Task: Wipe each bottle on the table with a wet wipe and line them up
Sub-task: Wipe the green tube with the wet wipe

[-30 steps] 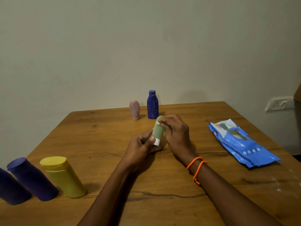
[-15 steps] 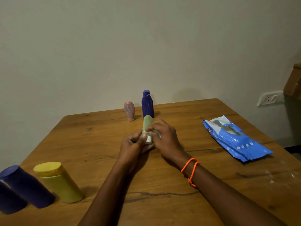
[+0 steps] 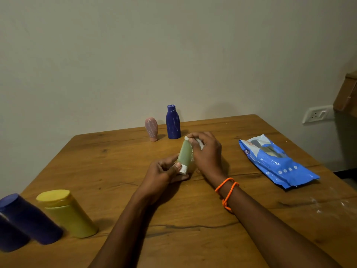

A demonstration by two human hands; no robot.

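Far left, at the near edge of the brown wooden table (image 3: 116,171), two dark blue cylindrical plastic bottles (image 3: 27,219) stood close together, leaning with the wide lens, one partly cut off by the frame. Just beside them stood a squat yellow plastic bottle with a flat yellow cap (image 3: 67,213). Back by the wall, a small pink rounded bottle (image 3: 151,129) and a taller dark blue bottle with a narrow neck (image 3: 173,121) stood upright next to each other, not touching.

Centre of the table, and there it was: the slim green plastic bottle with a white cap (image 3: 185,155), held up off the wood, tilted, cap end down toward the person. The left hand (image 3: 164,175) pinched that capped end, thumb and fingers closed on it. The right hand (image 3: 205,151), orange cord bracelets (image 3: 228,190) at the wrist, was curled over the upper end, pressing a white wet wipe (image 3: 200,143) against the bottle, fingers closed on it.

Over to the right, a blue plastic pack of wet wipes (image 3: 278,163) lay flat, well apart from the hands. On the wall beyond sat a white power socket (image 3: 316,114).
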